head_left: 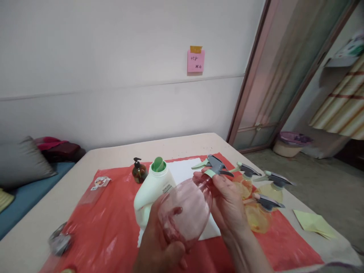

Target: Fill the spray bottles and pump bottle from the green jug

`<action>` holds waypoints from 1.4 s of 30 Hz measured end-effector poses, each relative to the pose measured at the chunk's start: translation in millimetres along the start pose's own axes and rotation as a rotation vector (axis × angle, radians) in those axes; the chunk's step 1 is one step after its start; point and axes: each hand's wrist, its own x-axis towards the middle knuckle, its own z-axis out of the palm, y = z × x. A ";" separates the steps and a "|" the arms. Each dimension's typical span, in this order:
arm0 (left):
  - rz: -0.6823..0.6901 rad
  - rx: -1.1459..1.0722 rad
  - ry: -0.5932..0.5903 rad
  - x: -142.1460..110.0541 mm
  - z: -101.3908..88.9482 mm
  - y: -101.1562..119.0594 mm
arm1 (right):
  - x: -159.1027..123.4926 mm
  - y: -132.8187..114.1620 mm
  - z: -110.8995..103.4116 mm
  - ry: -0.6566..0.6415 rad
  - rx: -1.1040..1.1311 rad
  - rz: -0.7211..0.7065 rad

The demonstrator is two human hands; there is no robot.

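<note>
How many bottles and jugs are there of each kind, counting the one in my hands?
Pink spray bottle: 1
Yellow or orange spray bottles: 3
Amber pump bottle: 1
White jug: 1
Total: 6

Beyond and above the left hand (159, 242) and right hand (227, 199), a square pink paper note (195, 64) with handwriting hangs on the white wall (113, 49) by brownish-yellow tape (196, 49). Beyond the left hand stands a brown, translucent bottle with a black pump (139, 173). To that hand's left lie a blurred, crumpled grey bundle (60, 242) and a flat, clear packet with a printed label (100, 182); farther left, a grey cushion (22, 161) rests on a blue seat (25, 195). Right of the right hand lie pale yellow-green paper slips (314, 223); farther off, a cream, round bin with a purple liner (287, 149) stands on the grey floor (307, 170).
</note>
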 end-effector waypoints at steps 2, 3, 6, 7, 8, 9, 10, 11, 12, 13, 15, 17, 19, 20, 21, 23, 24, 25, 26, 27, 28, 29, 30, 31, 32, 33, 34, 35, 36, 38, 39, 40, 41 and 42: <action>0.058 0.036 0.062 -0.7 -1.6 -2.6 | 0.7 -0.5 -0.7 -0.019 -0.026 -0.006; 0.142 0.064 0.113 -0.4 -0.9 -3.9 | 0.7 -0.1 -0.7 -0.026 -0.040 -0.009; 0.425 0.189 0.264 1.8 5.6 -4.2 | 0.5 3.0 0.3 -0.036 -0.060 -0.016; 0.459 0.201 0.292 2.8 8.2 -2.9 | 0.3 3.9 0.7 -0.035 -0.054 -0.020; 0.450 0.196 0.304 3.8 10.7 -1.3 | 0.1 4.4 1.0 -0.031 -0.043 -0.026; 0.405 0.163 0.304 4.8 12.8 0.6 | -0.2 4.7 1.0 -0.027 -0.030 -0.033; 0.347 0.116 0.296 5.6 14.3 2.4 | -0.5 4.6 0.9 -0.022 -0.018 -0.039; 0.301 0.069 0.289 6.3 15.1 3.9 | -0.9 4.4 0.7 -0.020 -0.009 -0.042; 0.281 0.029 0.287 6.7 15.0 5.2 | -1.3 4.3 0.4 -0.021 -0.003 -0.043; 0.283 -0.008 0.288 7.0 14.0 6.2 | -1.7 4.2 0.1 -0.024 0.001 -0.043; 0.295 -0.090 0.270 7.1 9.4 7.3 | -2.1 4.6 -0.4 -0.039 0.001 -0.039; 0.254 -0.138 0.199 6.9 2.4 7.9 | -2.0 5.0 -0.8 -0.052 -0.009 -0.041; 0.110 -0.123 0.098 6.1 -4.4 7.8 | -1.4 4.5 -1.6 -0.056 -0.019 -0.056; 0.034 -0.094 0.050 5.4 -6.6 7.3 | -1.1 3.7 -2.1 -0.052 -0.021 -0.067; -0.013 -0.073 0.007 4.4 -7.7 6.4 | -0.9 2.7 -2.7 -0.047 -0.019 -0.077; 0.031 -0.054 -0.031 1.8 -6.2 3.8 | -0.5 0.4 -3.8 -0.034 -0.015 -0.081; 0.121 -0.042 -0.019 0.3 -4.1 2.4 | -0.3 -0.6 -4.2 -0.029 -0.015 -0.076; 0.223 -0.025 0.006 -1.1 -1.5 1.2 | -0.2 -1.3 -4.5 -0.025 -0.014 -0.070; 0.313 -0.001 0.035 -2.2 1.1 0.3 | -0.1 -1.7 -4.7 -0.022 -0.015 -0.064; 0.375 0.021 0.054 -3.0 3.2 -0.2 | 0.0 -1.8 -4.8 -0.019 -0.015 -0.062; 0.403 0.031 0.061 -3.2 4.5 -0.2 | 0.1 -1.7 -4.9 -0.018 -0.018 -0.061; 0.405 0.024 0.057 -2.7 4.8 0.2 | 0.2 -1.5 -5.0 -0.020 -0.022 -0.061; 0.392 0.010 0.052 -1.7 4.2 0.9 | 0.3 -1.2 -5.2 -0.024 -0.026 -0.062; 0.368 -0.014 0.049 -0.3 2.6 1.7 | 0.4 -1.0 -5.6 -0.032 -0.029 -0.065; 0.337 -0.045 0.044 1.2 0.4 2.7 | 0.6 -0.9 -6.0 -0.040 -0.029 -0.067; 0.293 -0.080 0.030 2.7 -2.4 3.6 | 0.7 -1.0 -6.5 -0.046 -0.027 -0.070; 0.231 -0.108 0.006 3.7 -5.3 4.5 | 1.0 -1.4 -7.1 -0.049 -0.025 -0.071; 0.152 -0.119 -0.030 4.2 -8.0 5.4 | 1.3 -1.9 -7.7 -0.048 -0.026 -0.070; 0.059 -0.115 -0.073 4.2 -10.2 6.1 | 1.8 -2.8 -8.3 -0.043 -0.030 -0.066; -0.114 -0.077 -0.143 3.1 -12.2 6.9 | 3.0 -4.9 -9.6 -0.028 -0.039 -0.062; -0.167 -0.072 -0.161 2.7 -11.9 6.8 | 3.7 -5.9 -10.2 -0.023 -0.042 -0.063; -0.189 -0.089 -0.164 2.6 -10.9 6.3 | 4.3 -6.8 -10.9 -0.021 -0.045 -0.067; -0.185 -0.122 -0.151 3.0 -9.4 5.6 | 4.7 -7.2 -11.4 -0.022 -0.052 -0.075; -0.162 -0.159 -0.122 3.9 -7.7 4.7 | 4.9 -7.2 -11.8 -0.025 -0.064 -0.086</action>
